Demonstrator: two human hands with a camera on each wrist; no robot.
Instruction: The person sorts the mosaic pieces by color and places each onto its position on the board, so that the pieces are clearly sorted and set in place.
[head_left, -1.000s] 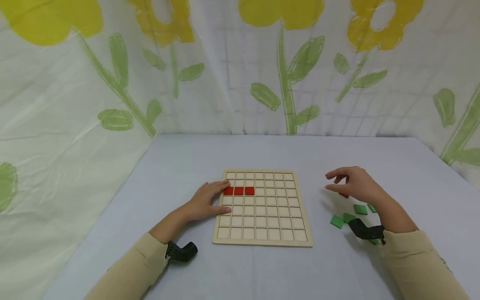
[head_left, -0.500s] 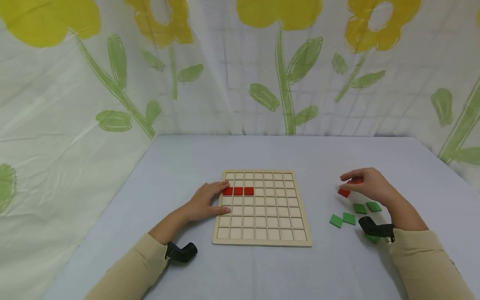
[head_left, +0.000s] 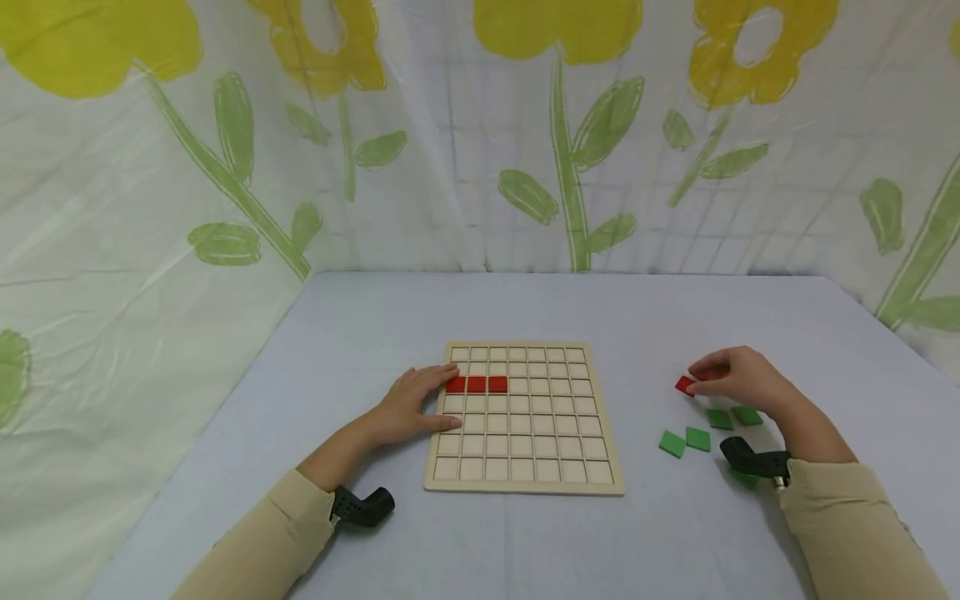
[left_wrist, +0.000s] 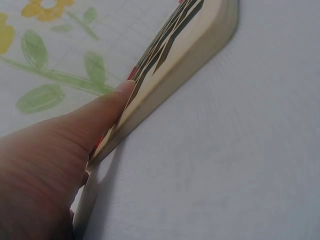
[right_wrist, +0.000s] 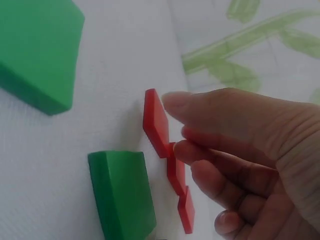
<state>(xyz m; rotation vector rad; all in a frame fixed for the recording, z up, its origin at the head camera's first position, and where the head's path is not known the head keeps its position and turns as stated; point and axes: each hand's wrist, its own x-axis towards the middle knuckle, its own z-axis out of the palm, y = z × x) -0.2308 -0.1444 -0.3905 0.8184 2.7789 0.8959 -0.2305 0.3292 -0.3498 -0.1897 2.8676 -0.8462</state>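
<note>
My left hand [head_left: 408, 404] rests with spread fingers on the left edge of a wooden grid board [head_left: 525, 488]. In the left wrist view its thumb [left_wrist: 112, 102] lies over the board's edge. Three red square tiles [head_left: 476, 384] fill cells in a row at the board's left, near the fingertips. To the right of the board, my right hand [head_left: 738, 379] is low over loose red tiles, fingers bent. In the right wrist view its thumb tip [right_wrist: 177, 100] is right at the edge of the nearest red tile [right_wrist: 156, 125]; two more red tiles [right_wrist: 176, 172] lie behind it.
Several green square tiles [head_left: 672, 443] lie on the pale table [head_left: 570, 550] below the right hand, one partly under the black wrist camera [head_left: 750, 457]. A white curtain with yellow flowers [head_left: 570, 167] hangs behind the table.
My right hand has moved right and settled lower among the red tiles, its thumb and fingers closer together. My left hand and the board stay in place.
</note>
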